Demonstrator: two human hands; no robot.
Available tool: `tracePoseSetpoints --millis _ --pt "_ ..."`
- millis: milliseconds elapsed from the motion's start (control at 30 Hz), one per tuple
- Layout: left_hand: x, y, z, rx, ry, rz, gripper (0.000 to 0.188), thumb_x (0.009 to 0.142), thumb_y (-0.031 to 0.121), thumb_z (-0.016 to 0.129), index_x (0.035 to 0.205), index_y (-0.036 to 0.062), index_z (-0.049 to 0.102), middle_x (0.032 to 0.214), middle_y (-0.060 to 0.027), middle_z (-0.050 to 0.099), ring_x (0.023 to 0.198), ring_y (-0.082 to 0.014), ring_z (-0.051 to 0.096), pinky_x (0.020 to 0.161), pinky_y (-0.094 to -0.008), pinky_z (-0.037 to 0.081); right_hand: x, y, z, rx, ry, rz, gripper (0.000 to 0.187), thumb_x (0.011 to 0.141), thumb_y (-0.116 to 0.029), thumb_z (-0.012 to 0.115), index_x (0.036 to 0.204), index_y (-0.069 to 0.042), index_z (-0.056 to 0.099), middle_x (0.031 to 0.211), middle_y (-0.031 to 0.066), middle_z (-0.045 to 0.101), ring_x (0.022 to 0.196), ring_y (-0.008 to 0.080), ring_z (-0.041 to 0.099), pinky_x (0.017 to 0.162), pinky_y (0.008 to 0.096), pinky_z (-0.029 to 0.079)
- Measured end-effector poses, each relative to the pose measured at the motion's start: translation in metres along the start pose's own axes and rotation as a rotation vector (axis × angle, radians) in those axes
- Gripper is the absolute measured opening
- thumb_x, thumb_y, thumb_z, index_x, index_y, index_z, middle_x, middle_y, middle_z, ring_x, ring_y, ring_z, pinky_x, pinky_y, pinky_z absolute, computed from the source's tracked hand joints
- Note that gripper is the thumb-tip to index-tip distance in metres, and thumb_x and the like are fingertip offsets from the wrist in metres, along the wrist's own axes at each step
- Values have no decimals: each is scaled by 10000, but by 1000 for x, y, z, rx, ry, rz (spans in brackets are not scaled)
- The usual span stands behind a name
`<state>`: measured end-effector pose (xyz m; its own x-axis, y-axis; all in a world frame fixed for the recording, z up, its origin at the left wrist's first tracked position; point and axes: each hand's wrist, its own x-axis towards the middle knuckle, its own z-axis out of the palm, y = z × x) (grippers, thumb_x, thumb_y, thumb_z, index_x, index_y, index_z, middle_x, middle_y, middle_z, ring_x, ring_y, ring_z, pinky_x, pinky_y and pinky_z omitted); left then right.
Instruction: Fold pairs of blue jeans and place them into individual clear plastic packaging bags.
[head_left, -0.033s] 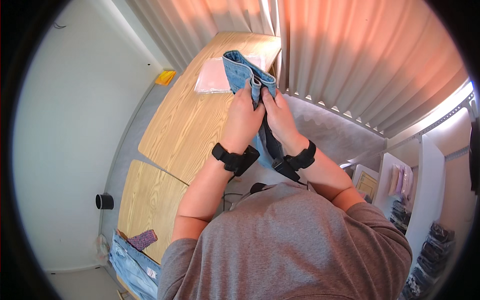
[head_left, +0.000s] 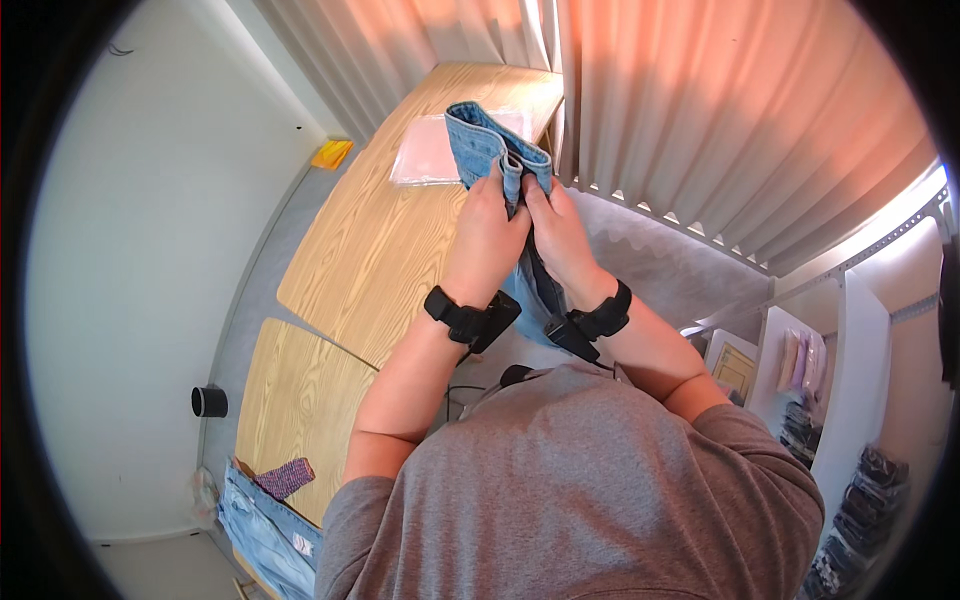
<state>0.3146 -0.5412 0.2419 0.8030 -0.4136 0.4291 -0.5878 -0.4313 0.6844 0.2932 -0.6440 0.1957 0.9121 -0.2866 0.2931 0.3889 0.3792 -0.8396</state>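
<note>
A pair of light blue jeans (head_left: 476, 146) hangs in front of me, its waistband uppermost and folded into an open loop. My left hand (head_left: 487, 222) is closed on the waistband near its middle fold. Close beside it, my right hand (head_left: 560, 228) grips the right part of the band, thumb on top. Below my hands the denim drops between my forearms, showing a dark inner side; its lower part is hidden. Behind the waistband, a flat pink sheet in clear plastic (head_left: 420, 155) lies on the wooden table (head_left: 365, 235).
A second wooden table (head_left: 300, 385) adjoins at the near left, bearing more light blue jeans (head_left: 262, 535) and a purple patterned cloth (head_left: 286, 478). A black bin (head_left: 209, 402) and a yellow packet (head_left: 332, 154) are by the wall. Curtains (head_left: 740, 120) hang ahead; shelves (head_left: 852, 350) with bagged clothes stand right.
</note>
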Motion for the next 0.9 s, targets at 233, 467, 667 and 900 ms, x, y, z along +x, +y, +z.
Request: tracePoseSetpoints --millis 233,467,667,900 --pt "-3 -6 -9 47 -41 -11 626 824 74 593 1381 -83 354 1070 -262 572 978 -404 570 837 -413 478 -2 -2 5 33 -119 75 366 991 -224 519 1262 16 466 1099 41 579 995 97 530 908 267 435" --pt "-14 -19 -40 -595 -393 -134 911 699 -21 558 1495 -43 115 1190 -183 528 1030 -256 566 941 -348 450 6 -3 -2 -20 -353 95 477 918 -103 614 1339 -11 411 1217 86 559 1068 146 557 925 299 465" --pt "0 -21 -82 133 -124 196 732 729 77 701 1399 27 413 1180 -143 592 1076 -279 577 954 -372 447 12 4 -6 -161 -276 201 347 930 -97 582 1247 28 517 1145 72 608 1012 135 570 928 296 457" --pt "27 -31 -93 492 -318 429 577 667 231 818 1176 59 605 1031 -109 652 976 -323 591 867 -398 469 5 2 -3 -203 -379 166 381 922 -105 601 1271 15 507 1168 76 604 1059 135 551 953 302 440"
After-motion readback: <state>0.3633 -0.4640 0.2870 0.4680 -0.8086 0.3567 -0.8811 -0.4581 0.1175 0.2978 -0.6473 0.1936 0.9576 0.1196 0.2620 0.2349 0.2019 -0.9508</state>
